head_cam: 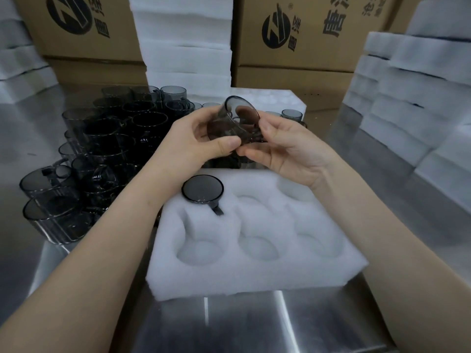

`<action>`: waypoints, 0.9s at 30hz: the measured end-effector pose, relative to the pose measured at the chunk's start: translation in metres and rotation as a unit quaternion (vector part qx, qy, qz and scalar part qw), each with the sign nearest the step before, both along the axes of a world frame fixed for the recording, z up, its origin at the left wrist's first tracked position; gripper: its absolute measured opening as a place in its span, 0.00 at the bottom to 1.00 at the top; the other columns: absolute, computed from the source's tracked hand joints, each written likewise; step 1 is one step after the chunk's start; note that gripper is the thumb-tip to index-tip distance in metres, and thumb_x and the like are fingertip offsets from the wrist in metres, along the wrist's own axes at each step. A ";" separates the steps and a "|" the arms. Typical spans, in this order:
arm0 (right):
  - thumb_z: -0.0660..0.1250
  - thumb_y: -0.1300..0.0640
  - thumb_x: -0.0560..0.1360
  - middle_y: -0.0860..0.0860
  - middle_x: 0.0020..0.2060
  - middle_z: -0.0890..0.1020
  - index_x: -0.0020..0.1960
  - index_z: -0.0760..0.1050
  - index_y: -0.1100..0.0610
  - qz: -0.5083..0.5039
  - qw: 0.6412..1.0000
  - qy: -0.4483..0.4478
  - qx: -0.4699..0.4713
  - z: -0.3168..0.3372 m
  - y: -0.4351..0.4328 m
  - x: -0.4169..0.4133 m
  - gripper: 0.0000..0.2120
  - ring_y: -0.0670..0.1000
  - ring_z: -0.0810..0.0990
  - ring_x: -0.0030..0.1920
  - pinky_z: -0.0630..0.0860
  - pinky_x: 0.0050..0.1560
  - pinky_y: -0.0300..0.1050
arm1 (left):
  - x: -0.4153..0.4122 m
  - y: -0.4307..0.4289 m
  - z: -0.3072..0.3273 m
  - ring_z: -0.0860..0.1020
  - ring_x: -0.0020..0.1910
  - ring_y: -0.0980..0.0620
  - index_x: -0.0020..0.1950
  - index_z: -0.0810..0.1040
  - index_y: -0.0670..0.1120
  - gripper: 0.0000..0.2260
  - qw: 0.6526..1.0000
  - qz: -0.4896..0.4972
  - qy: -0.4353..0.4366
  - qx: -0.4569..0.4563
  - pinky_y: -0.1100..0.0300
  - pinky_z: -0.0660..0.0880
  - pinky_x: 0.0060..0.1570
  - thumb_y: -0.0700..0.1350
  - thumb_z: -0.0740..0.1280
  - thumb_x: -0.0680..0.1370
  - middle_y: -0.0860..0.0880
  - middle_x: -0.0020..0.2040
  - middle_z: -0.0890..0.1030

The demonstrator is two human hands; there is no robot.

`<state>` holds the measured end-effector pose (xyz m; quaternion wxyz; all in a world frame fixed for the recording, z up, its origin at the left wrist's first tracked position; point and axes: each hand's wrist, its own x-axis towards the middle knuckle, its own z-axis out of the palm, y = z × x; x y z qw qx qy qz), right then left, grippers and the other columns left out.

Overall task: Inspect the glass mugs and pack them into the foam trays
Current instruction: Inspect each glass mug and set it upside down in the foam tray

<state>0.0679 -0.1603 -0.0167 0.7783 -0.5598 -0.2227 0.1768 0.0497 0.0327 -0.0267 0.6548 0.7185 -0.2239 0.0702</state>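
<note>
Mug held up in both hands, just behind the foam tray and above the counter, tilted so its open rim faces up and away. My read: inspection pose, glass turned to catch light for chips or flaws. Left hand cups the body, fingers pinching the lower wall with thumb in front. Right hand pinches the handle side, fingers curled around and under; exact contact on the handle is hidden. One mug already seated upside down in the tray's far-left pocket, handle lying in the slot cut toward the tray's near edge; probably the pockets are cut for that orientation. Other five pockets empty. Unpacked mugs clustered left of the tray, within easy reach of the left hand. Spare foam stacks well behind the tray.
</note>
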 end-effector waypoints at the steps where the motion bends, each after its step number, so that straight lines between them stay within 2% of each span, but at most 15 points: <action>1: 0.64 0.59 0.74 0.54 0.48 0.85 0.61 0.76 0.56 0.007 1.000 -0.010 0.001 0.000 0.000 0.000 0.16 0.51 0.85 0.42 0.80 0.43 0.37 | 0.000 0.000 0.000 0.80 0.60 0.47 0.67 0.73 0.40 0.27 1.000 -0.001 0.006 -0.005 0.49 0.77 0.60 0.42 0.72 0.69 0.43 0.60 0.81; 3: 0.68 0.60 0.71 0.54 0.46 0.84 0.60 0.77 0.56 -0.008 0.999 -0.034 -0.022 0.000 0.003 -0.001 0.18 0.50 0.84 0.40 0.80 0.42 0.38 | 0.001 0.000 -0.001 0.80 0.59 0.47 0.65 0.74 0.40 0.22 1.000 0.007 0.008 -0.003 0.50 0.77 0.60 0.38 0.72 0.72 0.43 0.58 0.82; 6: 0.76 0.60 0.67 0.54 0.43 0.83 0.57 0.76 0.57 -0.069 0.991 -0.071 -0.089 -0.001 0.008 -0.001 0.20 0.53 0.83 0.36 0.80 0.37 0.42 | 0.002 -0.002 -0.004 0.82 0.52 0.56 0.60 0.77 0.43 0.18 1.000 0.021 0.001 0.018 0.61 0.77 0.54 0.37 0.74 0.71 0.50 0.52 0.84; 9: 0.76 0.55 0.66 0.53 0.38 0.82 0.53 0.71 0.57 -0.129 0.972 -0.112 -0.160 -0.001 0.014 -0.004 0.20 0.55 0.82 0.33 0.77 0.32 0.44 | 0.004 -0.005 -0.004 0.81 0.49 0.61 0.57 0.78 0.47 0.18 0.998 0.033 -0.009 0.048 0.67 0.75 0.50 0.38 0.76 0.69 0.54 0.49 0.84; 11: 0.76 0.51 0.67 0.51 0.35 0.82 0.51 0.69 0.56 -0.152 0.964 -0.122 -0.180 0.000 0.017 -0.006 0.20 0.54 0.82 0.33 0.76 0.30 0.44 | 0.005 -0.005 -0.005 0.82 0.51 0.58 0.57 0.78 0.47 0.19 0.997 0.041 -0.018 0.067 0.62 0.77 0.54 0.38 0.77 0.68 0.53 0.50 0.84; 14: 0.76 0.48 0.66 0.46 0.33 0.81 0.47 0.68 0.54 -0.187 0.953 -0.132 -0.200 0.000 0.020 -0.008 0.20 0.50 0.81 0.33 0.76 0.28 0.43 | 0.003 -0.006 -0.004 0.82 0.53 0.50 0.58 0.77 0.47 0.26 0.993 0.055 -0.034 0.101 0.48 0.77 0.58 0.41 0.80 0.62 0.49 0.52 0.84; 16: 0.77 0.47 0.68 0.47 0.34 0.81 0.45 0.68 0.53 -0.213 0.943 -0.141 -0.211 0.000 0.022 -0.008 0.19 0.48 0.80 0.31 0.74 0.27 0.42 | 0.002 -0.007 -0.003 0.81 0.53 0.50 0.55 0.77 0.51 0.26 0.988 0.072 -0.046 0.127 0.48 0.77 0.58 0.44 0.80 0.59 0.51 0.51 0.83; 20: 0.69 0.45 0.76 0.54 0.37 0.79 0.40 0.68 0.54 -0.269 0.929 -0.140 -0.213 0.001 0.024 -0.007 0.17 0.51 0.79 0.26 0.74 0.23 0.43 | 0.004 -0.009 -0.004 0.77 0.53 0.60 0.54 0.75 0.56 0.27 0.975 0.108 -0.088 0.172 0.66 0.73 0.56 0.44 0.82 0.61 0.56 0.54 0.77; 23: 0.61 0.46 0.81 0.53 0.35 0.81 0.44 0.70 0.56 -0.250 0.944 -0.117 -0.181 0.001 0.022 -0.007 0.14 0.55 0.81 0.27 0.75 0.24 0.43 | 0.005 -0.008 -0.004 0.77 0.55 0.59 0.59 0.76 0.52 0.25 0.981 0.094 -0.076 0.154 0.66 0.73 0.55 0.41 0.80 0.66 0.53 0.57 0.77; 27: 0.56 0.47 0.84 0.62 0.49 0.81 0.60 0.71 0.64 -0.177 0.978 -0.045 -0.102 0.004 0.016 -0.004 0.20 0.59 0.83 0.33 0.80 0.31 0.47 | 0.004 -0.003 -0.003 0.78 0.56 0.58 0.63 0.75 0.47 0.21 0.995 0.059 -0.054 0.061 0.65 0.74 0.57 0.40 0.74 0.72 0.50 0.58 0.80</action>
